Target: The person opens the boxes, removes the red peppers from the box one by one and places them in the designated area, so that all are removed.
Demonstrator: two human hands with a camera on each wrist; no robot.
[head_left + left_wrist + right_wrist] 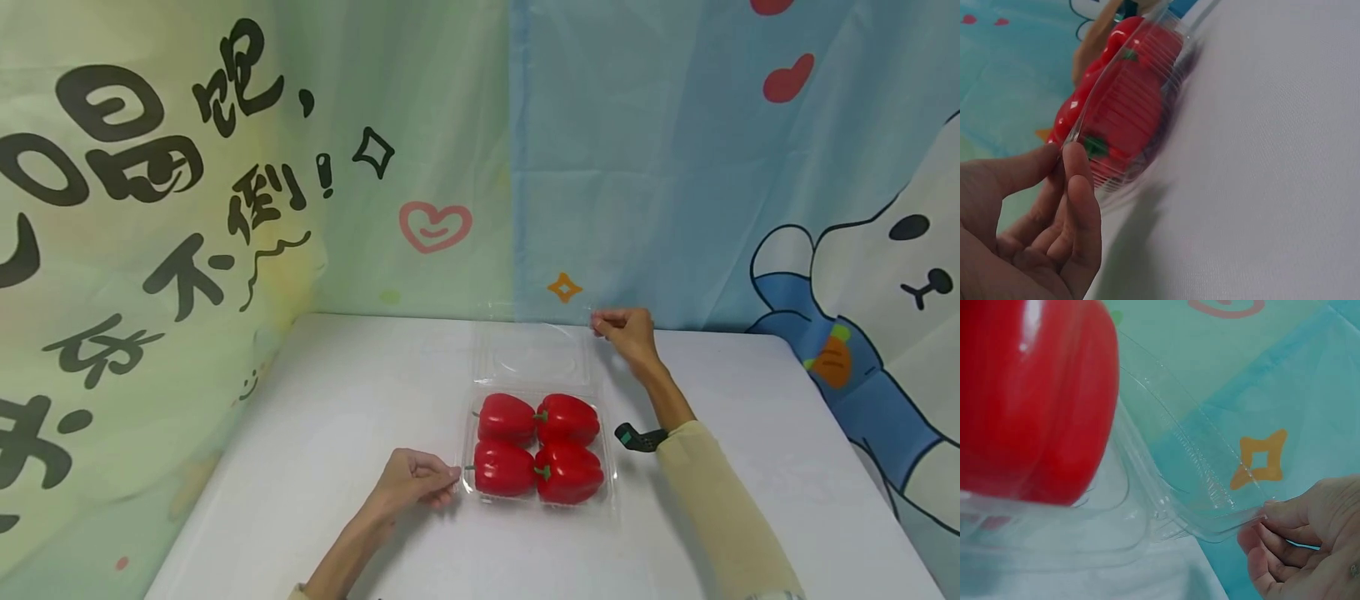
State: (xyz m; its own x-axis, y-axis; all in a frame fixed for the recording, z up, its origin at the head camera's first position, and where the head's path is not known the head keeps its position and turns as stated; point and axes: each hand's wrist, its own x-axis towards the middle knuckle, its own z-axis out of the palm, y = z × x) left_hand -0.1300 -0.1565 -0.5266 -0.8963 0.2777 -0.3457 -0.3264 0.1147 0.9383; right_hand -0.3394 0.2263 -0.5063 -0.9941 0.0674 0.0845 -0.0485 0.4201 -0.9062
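Several red bell peppers [504, 468] with green stems lie on their sides in a clear plastic clamshell box [609, 492]. Its transparent lid [534, 354] stands raised behind them, hinged at the back. With thumb and fingers, my left hand [420, 481] pinches the tray's rim at the near left corner; the left wrist view shows that rim [1079, 125] between the fingertips. At the lid's far right corner, my right hand [626, 333] pinches the lid edge [1250, 519], seen close up in the right wrist view.
The box stands on a white table [705, 392]. Behind the table hangs a printed curtain [615, 167] with hearts, dark lettering and a cartoon bear. A black strap device [639, 438] sits on the right wrist.
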